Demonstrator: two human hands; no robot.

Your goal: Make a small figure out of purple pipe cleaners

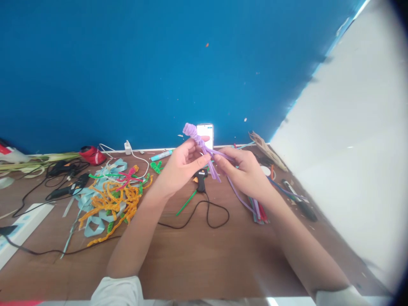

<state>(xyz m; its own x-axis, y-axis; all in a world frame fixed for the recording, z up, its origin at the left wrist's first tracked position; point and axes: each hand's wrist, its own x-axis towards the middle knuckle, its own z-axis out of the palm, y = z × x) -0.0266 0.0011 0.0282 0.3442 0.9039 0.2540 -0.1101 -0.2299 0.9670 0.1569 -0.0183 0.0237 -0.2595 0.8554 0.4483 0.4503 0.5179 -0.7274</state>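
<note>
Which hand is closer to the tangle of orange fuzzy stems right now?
Left. The left hand, holding the purple stems, is to the right of the orange stems; the right hand is farther right, past the left one.

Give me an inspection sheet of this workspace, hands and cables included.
Surface: brown tabletop, wood-look.
Work in hand: lilac fuzzy strands, coiled at the upper end, uncoiled below.
Clutter: orange fuzzy stems tangled with pale blue ribbon, on the left.
Hands: left hand holds the strands near the coiled part; right hand pinches them lower down.
Cables: dark cord loops out from the glue gun.
Surroundings: blue wall ahead, marked; white wall at right.
</note>
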